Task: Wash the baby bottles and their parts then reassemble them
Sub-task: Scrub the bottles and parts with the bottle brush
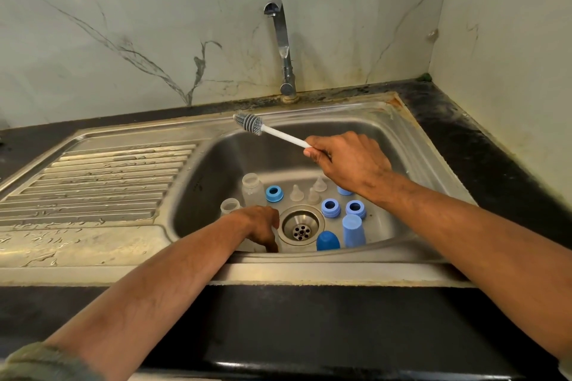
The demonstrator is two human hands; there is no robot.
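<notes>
Bottles [253, 189], blue rings [330, 208], teats [296, 193] and caps [353, 230] crowd the sink [365, 120] floor around the drain [301, 228] at frame centre, while the basin's upper part below the tap [283, 46] and the draining board [99, 176] at left lie open.

I'm looking at a home kitchen, plainly. Stainless steel sink [387, 120] with ribbed drainboard [102, 176] set into a dark stone countertop [483, 145]. Chrome tap [283, 43] rises at the back. Marble-look wall panels [123, 25] behind, grimy along the seam. Baby bottle parts [331, 208] sit in the basin near the drain [301, 226].
</notes>
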